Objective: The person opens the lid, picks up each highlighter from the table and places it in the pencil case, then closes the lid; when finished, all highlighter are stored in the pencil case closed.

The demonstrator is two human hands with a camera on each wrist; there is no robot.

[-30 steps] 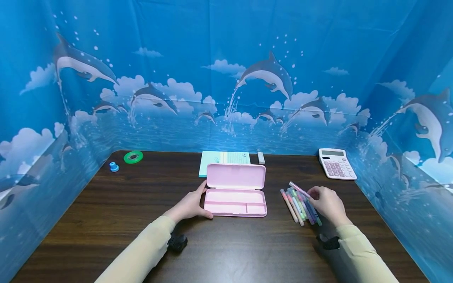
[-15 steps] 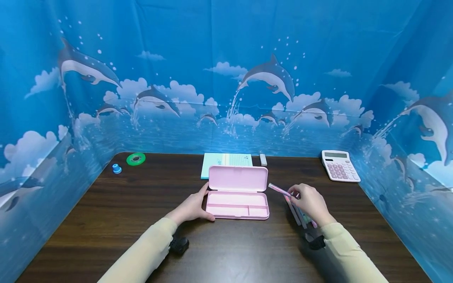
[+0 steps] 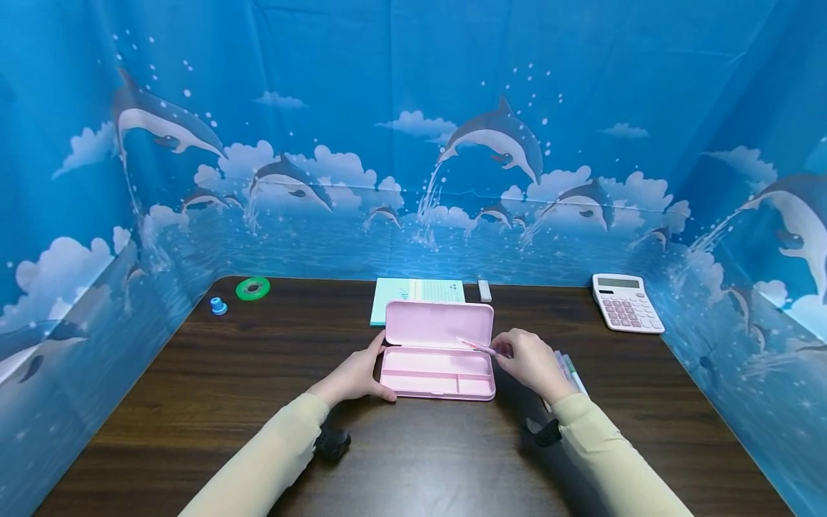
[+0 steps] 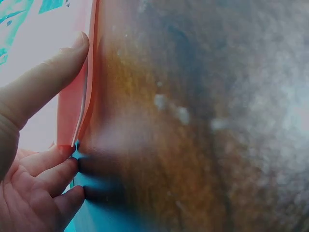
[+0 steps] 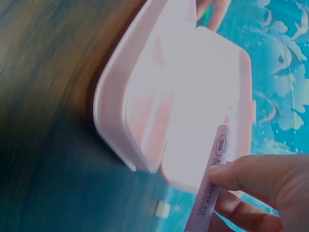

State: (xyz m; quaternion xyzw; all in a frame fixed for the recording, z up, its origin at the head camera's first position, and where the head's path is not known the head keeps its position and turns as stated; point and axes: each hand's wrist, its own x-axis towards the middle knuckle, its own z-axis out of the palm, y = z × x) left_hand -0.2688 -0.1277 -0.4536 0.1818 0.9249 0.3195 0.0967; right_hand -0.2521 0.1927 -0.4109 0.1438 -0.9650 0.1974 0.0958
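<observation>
An open pink pencil case (image 3: 426,362) lies on the dark wooden table, its lid raised toward the back and its divided tray bare. My left hand (image 3: 355,373) grips the left end, thumb at the front edge and fingers at the side; the left wrist view shows the thumb (image 4: 58,72) on the wall. With thumb and fingers my right hand (image 3: 530,359) pinches a pale purple-pink highlighter (image 5: 210,179). Its tip points left, over the right part of the case near the hinge. Several more highlighters (image 3: 570,370) lie on the table, partly hidden behind my right hand and forearm.
Behind the case lies a mint-green notepad (image 3: 423,290), with a white eraser (image 3: 484,291) beside it. A calculator (image 3: 627,303) sits back right. Toward the back left are a green tape roll (image 3: 253,289) and a small blue object (image 3: 218,306). A dolphin-print curtain surrounds the table.
My right hand has lifted the highlighter off the pile and carried it left to the pencil case. The left hand keeps its hold; the view has shifted slightly.
</observation>
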